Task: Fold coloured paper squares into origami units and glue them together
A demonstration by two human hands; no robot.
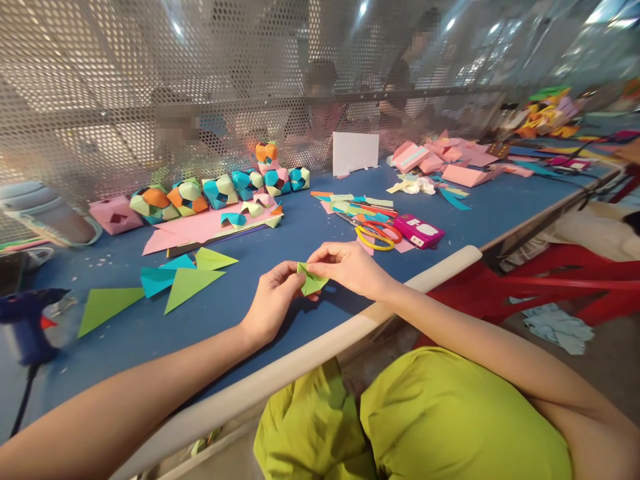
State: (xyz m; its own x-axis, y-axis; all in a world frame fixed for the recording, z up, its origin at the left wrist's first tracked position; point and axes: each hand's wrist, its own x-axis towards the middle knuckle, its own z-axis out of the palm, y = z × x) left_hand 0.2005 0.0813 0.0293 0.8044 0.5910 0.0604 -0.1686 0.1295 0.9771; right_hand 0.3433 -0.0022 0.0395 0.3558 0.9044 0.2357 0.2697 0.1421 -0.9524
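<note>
A small folded piece of green paper [311,280] is held between both hands above the blue table [310,227]. My left hand [273,301] pinches its left side with the fingers closed. My right hand [347,265] pinches its top right edge, fingers curled over it. Folded green and teal paper triangles [185,283] lie on the table to the left of my hands.
A row of coloured paper balls [220,190] stands at the back by the perforated screen. Scissors [377,233] and a pink stapler [419,231] lie ahead on the right. A blue glue gun [27,323] rests at far left. Pink paper boxes [440,160] and scraps lie far right. People sit behind the screen.
</note>
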